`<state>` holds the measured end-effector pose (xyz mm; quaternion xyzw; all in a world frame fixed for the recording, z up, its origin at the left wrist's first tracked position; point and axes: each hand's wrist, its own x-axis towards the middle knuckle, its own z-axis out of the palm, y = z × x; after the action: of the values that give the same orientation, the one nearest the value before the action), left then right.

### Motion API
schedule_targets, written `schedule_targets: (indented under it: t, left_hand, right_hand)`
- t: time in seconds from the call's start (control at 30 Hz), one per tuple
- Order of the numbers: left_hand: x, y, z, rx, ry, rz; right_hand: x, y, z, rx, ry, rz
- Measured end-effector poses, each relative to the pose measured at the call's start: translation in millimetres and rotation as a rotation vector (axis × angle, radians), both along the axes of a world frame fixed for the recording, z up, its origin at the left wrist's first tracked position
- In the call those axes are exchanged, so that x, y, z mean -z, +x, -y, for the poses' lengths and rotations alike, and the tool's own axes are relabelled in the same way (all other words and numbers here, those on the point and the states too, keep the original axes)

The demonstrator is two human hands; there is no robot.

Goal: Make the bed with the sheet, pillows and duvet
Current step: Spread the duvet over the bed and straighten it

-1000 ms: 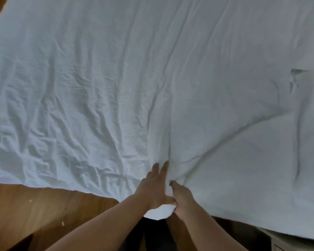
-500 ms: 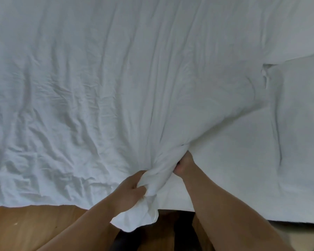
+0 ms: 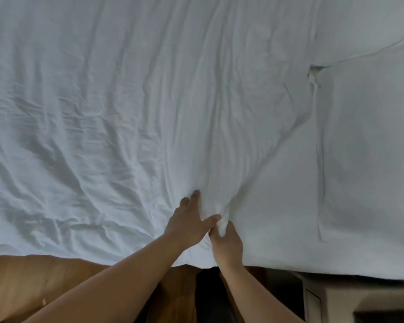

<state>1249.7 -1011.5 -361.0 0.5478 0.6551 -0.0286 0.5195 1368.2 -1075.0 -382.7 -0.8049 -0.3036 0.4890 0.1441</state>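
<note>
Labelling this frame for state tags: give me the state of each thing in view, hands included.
duvet: spread over the bed, wrinkled, bunched at the near edge.
left hand: fingers straight, pressing on the duvet.
right hand: pinching a fold of the duvet.
pillow: lying flat at the right.
floor: wooden, bare beside the bed.

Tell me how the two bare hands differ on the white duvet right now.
The left hand lies mostly flat on the wrinkled white duvet, fingers stretched forward; the right hand has its fingers curled, pinching a bunched fold. The left reaches farther onto the bed than the right. Both touch the duvet near its edge.
</note>
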Motion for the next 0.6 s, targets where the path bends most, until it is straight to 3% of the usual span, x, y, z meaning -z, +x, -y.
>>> schedule_targets:
  t: [0.1,0.2,0.27,0.33,0.43,0.5,0.6]
  left_hand:
    - [5.6,28.5,-10.9,-0.231,-0.133,0.084]
    - [-0.6,29.7,-18.3,-0.329,-0.059,0.124]
    - [-10.6,24.7,-15.9,-0.395,-0.083,0.191]
    - [-19.4,19.9,-12.8,-0.441,-0.121,0.227]
    - [-30.1,15.9,-13.2,-0.408,-0.156,0.239]
    - [-34.1,19.3,-15.0,-0.352,-0.171,0.251]
    - [-33.8,26.1,-16.1,-0.275,-0.181,0.232]
  right_hand:
    - [-9.2,23.8,-18.2,0.035,-0.087,-0.296]
    - [3.0,63.8,-30.1,0.463,-0.086,-0.597]
    - [19.3,81.4,-42.0,0.654,-0.096,-0.615]
    - [28.4,82.4,-63.0,0.642,-0.172,-0.598]
    - [25.9,65.2,-103.5,0.590,-0.247,-0.735]
    - [19.0,54.9,-127.3,0.591,-0.237,-0.873]
    - [10.1,55.8,-144.4,0.554,-0.194,-0.852]
